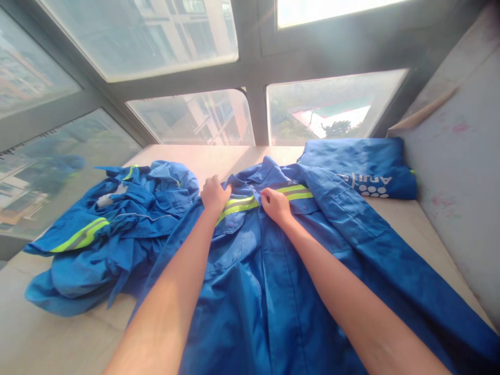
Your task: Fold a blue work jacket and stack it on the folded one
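A blue work jacket [242,291] with yellow-green and grey reflective stripes lies spread out, front up, its collar toward the window. My left hand [214,195] is at its left shoulder, fingers curled on the cloth and thumb turned inward. Near the collar, my right hand [275,205] pinches the front edge at the top of the zip, level with the stripe. One sleeve stretches out to the lower right; the other is partly hidden beneath my left forearm.
A crumpled heap of blue garments [144,234] with reflective strips lies to the left. At the back right rests a folded blue garment [375,161] with white lettering. Windows [191,117] border the pale surface [70,341] behind, and a patterned wall [461,156] stands on the right.
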### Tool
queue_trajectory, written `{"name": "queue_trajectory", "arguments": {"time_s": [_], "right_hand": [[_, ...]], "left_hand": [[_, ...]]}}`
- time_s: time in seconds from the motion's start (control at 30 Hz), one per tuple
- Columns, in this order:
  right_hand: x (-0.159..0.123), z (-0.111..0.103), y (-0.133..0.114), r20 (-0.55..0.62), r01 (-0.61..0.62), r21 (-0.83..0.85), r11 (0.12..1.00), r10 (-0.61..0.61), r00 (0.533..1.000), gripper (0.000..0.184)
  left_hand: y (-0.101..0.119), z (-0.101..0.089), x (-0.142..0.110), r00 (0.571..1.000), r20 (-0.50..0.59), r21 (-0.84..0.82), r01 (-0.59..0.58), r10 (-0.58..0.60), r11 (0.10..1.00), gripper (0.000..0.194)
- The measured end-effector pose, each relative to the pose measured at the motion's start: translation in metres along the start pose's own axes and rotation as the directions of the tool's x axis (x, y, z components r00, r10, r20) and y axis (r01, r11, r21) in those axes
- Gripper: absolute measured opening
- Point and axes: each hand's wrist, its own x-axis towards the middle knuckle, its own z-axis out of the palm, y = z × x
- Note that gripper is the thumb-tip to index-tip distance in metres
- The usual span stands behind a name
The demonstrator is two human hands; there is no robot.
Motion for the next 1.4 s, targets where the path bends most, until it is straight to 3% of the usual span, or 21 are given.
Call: {"name": "queue_trajectory", "arguments": {"time_s": [0.1,0.2,0.37,0.47,0.6,0.77,0.87,0.93,1.07,1.2,1.3,1.4], "right_hand": [[0.001,-0.001,-0.006,0.079,0.055,-0.066,0.996,-0.050,0.996,0.019],[0.001,-0.004,-0.013,0.147,0.090,-0.115,0.989,-0.072,0.987,0.021],[-0.010,-0.017,-0.028,0.146,0.123,-0.125,0.984,-0.104,0.984,0.036],[-0.025,-0.028,-0.040,0.117,0.130,-0.133,0.983,-0.115,0.986,0.038],[-0.065,-0.040,-0.055,0.056,0.126,-0.153,0.980,-0.119,0.991,0.035],[-0.162,-0.045,-0.053,-0.023,0.100,-0.153,0.983,-0.104,0.994,0.039],[-0.220,-0.050,-0.058,0.034,0.105,-0.167,0.980,-0.101,0.994,0.035],[-0.243,-0.054,-0.069,0.093,0.101,-0.220,0.970,-0.083,0.992,0.034],[-0.252,-0.054,-0.094,0.164,0.064,-0.366,0.928,-0.003,0.986,0.037],[-0.244,-0.053,-0.100,0.190,-0.002,-0.405,0.914,0.087,0.978,0.037],[-0.243,-0.059,-0.091,0.095,-0.133,-0.254,0.958,0.162,0.982,0.042],[-0.246,-0.066,-0.074,-0.054,-0.222,0.079,0.972,0.227,0.972,0.042]], "left_hand": [[-0.008,-0.009,-0.045,0.995,-0.047,0.000,-0.089,0.089,0.996,0.039],[-0.016,-0.026,-0.109,0.968,0.069,0.027,-0.245,0.243,0.969,0.026],[-0.037,-0.044,-0.219,0.929,0.160,0.120,-0.353,0.333,0.928,0.042],[-0.044,-0.039,-0.250,0.889,0.245,0.103,-0.420,0.386,0.902,0.048],[-0.042,-0.031,-0.246,0.906,0.236,0.111,-0.385,0.351,0.916,0.050],[-0.046,-0.031,-0.231,0.910,0.207,0.079,-0.380,0.358,0.921,0.046],[-0.050,-0.035,-0.232,0.895,0.208,0.043,-0.412,0.396,0.910,0.042],[-0.047,-0.040,-0.236,0.901,0.204,0.042,-0.399,0.383,0.916,0.041],[-0.017,-0.057,-0.250,0.926,0.179,-0.016,-0.334,0.332,0.942,0.040],[0.022,-0.070,-0.263,0.901,0.319,-0.086,-0.283,0.295,0.955,0.034],[0.040,-0.068,-0.261,0.907,0.378,-0.010,-0.199,0.187,0.980,0.027],[0.049,-0.061,-0.251,0.918,0.391,0.067,-0.090,0.057,0.994,0.035]]}}
